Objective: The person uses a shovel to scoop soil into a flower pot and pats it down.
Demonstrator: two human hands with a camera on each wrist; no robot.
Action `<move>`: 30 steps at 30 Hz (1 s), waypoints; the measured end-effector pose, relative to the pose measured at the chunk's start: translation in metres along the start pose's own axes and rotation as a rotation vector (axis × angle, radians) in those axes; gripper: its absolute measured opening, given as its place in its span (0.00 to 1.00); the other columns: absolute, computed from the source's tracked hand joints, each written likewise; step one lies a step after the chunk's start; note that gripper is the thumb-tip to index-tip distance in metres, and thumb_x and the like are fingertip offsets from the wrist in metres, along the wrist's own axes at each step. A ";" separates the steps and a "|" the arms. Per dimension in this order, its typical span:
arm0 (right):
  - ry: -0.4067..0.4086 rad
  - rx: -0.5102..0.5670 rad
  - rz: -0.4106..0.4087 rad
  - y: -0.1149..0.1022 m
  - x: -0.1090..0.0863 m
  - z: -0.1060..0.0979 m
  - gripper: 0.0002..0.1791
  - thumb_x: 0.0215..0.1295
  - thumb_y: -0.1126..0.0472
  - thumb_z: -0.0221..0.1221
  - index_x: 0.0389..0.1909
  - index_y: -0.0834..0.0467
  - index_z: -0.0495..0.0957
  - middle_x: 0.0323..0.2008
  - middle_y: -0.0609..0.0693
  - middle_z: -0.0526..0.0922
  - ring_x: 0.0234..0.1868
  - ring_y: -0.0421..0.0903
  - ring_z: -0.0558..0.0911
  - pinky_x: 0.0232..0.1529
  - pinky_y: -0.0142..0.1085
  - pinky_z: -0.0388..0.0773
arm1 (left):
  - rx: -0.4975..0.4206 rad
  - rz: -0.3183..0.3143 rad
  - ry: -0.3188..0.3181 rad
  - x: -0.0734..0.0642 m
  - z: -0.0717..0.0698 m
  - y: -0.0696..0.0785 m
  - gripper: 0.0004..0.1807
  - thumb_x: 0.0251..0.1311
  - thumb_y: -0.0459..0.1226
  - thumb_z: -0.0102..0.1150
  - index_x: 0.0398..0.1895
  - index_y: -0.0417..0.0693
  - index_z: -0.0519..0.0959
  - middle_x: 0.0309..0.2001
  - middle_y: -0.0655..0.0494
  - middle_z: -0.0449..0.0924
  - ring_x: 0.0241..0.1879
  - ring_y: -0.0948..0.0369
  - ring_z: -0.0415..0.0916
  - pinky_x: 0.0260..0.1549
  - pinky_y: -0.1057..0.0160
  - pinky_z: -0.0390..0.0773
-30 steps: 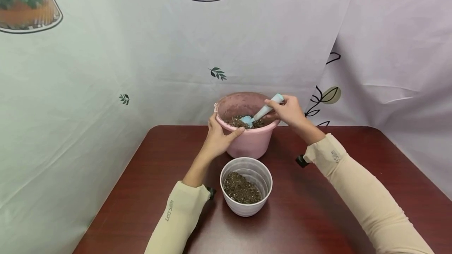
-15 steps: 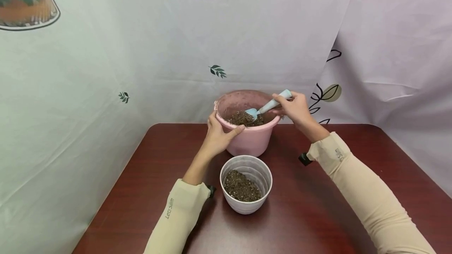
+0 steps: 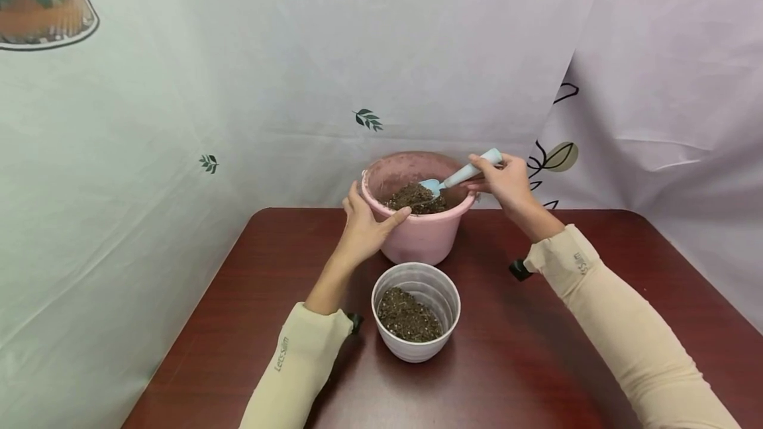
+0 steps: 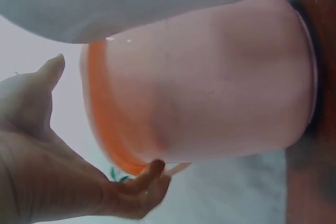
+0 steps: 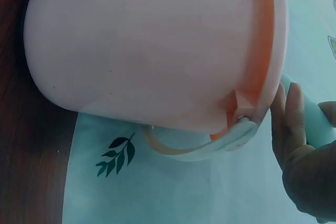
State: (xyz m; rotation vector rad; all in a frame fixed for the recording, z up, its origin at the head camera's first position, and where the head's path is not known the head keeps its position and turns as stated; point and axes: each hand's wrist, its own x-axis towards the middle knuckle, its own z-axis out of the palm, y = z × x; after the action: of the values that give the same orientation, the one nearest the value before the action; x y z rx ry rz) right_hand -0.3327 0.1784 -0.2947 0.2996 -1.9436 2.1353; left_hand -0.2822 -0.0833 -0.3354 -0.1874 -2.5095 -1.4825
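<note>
A pink bucket (image 3: pixel 417 243) of dark potting soil (image 3: pixel 411 200) stands toward the back of the table. My left hand (image 3: pixel 361 230) holds its near left rim, thumb laid along the front edge and fingers bent at the side. In the left wrist view the fingertips (image 4: pixel 153 174) touch just below the rim. My right hand (image 3: pixel 507 181) grips the pale blue handle of a small trowel (image 3: pixel 473 167) over the right rim. The light blue blade is tilted, partly hidden by soil heaped on it. In front stands a whitish ridged pot (image 3: pixel 417 349), partly filled with soil.
The dark red table (image 3: pixel 524 363) has a patterned white cloth (image 3: pixel 268 85) hanging behind and at both sides. A pale bucket handle (image 5: pixel 210 153) hangs at the bucket's right side.
The right hand has moved up and to the right with the trowel, raising its blade with soil on it. The left hand stays at the rim; bucket and pot stay put.
</note>
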 end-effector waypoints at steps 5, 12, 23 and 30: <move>0.005 0.014 -0.015 -0.005 -0.002 -0.005 0.21 0.67 0.59 0.63 0.45 0.75 0.74 0.25 0.54 0.87 0.24 0.48 0.87 0.30 0.35 0.83 | 0.071 0.004 -0.023 -0.014 -0.011 0.007 0.66 0.53 0.63 0.66 0.78 0.42 0.33 0.73 0.36 0.40 0.73 0.42 0.46 0.61 0.27 0.43; 0.028 0.049 -0.032 -0.019 -0.006 -0.009 0.17 0.67 0.59 0.63 0.42 0.72 0.75 0.25 0.55 0.87 0.24 0.48 0.87 0.31 0.35 0.83 | 0.203 0.164 -0.254 -0.045 -0.033 0.013 0.62 0.52 0.59 0.70 0.77 0.39 0.44 0.71 0.38 0.49 0.70 0.44 0.53 0.58 0.36 0.50; -0.013 0.149 -0.005 -0.038 -0.022 -0.019 0.14 0.66 0.61 0.65 0.40 0.69 0.76 0.25 0.58 0.87 0.25 0.51 0.88 0.30 0.35 0.83 | 0.460 0.355 -0.868 -0.069 -0.040 -0.006 0.75 0.37 0.61 0.79 0.78 0.39 0.38 0.73 0.46 0.52 0.68 0.48 0.49 0.57 0.37 0.59; -0.060 0.192 0.056 -0.048 -0.039 -0.026 0.14 0.66 0.61 0.64 0.40 0.70 0.77 0.26 0.61 0.87 0.27 0.52 0.88 0.30 0.33 0.82 | 0.515 0.353 -0.827 -0.069 -0.033 -0.012 0.72 0.36 0.63 0.77 0.76 0.36 0.46 0.72 0.44 0.53 0.67 0.48 0.49 0.54 0.41 0.59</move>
State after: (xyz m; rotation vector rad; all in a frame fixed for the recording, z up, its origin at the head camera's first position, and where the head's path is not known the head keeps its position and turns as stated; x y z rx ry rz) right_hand -0.2806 0.2074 -0.2636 0.3511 -1.7996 2.3803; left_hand -0.2141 -0.1177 -0.3477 -1.2862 -3.1096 -0.6376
